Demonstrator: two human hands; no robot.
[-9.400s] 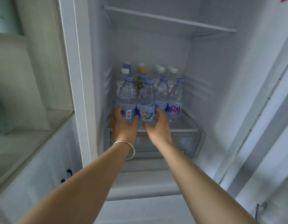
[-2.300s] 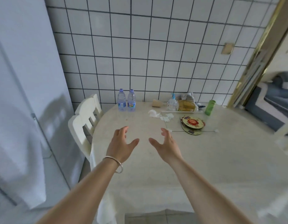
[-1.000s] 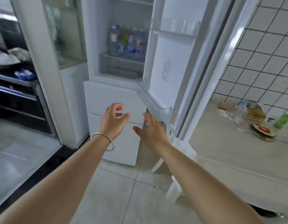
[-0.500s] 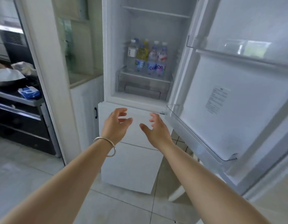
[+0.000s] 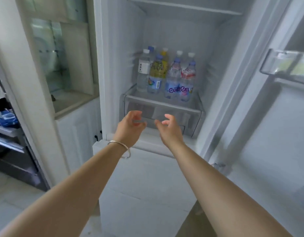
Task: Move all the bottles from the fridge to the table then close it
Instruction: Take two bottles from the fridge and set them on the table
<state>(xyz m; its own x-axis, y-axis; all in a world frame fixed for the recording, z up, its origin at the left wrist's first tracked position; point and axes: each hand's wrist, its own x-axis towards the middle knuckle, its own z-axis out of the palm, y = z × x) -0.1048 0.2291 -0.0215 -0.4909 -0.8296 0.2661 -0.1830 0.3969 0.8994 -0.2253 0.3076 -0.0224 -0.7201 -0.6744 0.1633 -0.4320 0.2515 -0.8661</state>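
Fridge door open — both hands empty, left hand and right hand with fingers spread, bottles shelved just beyond the fingertips.

Back row of bottles mostly hidden behind front row; only caps and shoulders showing, total count uncertain. Label print on tall clear bottle too small to read. Yellow-labelled bottle largely masked by blue-capped bottle ahead of it. Crisper drawer partly covered by left hand and right hand; contents unclear through frosted front. Fridge door cut off at right edge; door bin blurred, contents unreadable. Upper shelf cropped at top. Glass cabinet interior hazy with reflections. Blue packet at left edge cropped, unidentifiable. Both forearms cut off by bottom edge.
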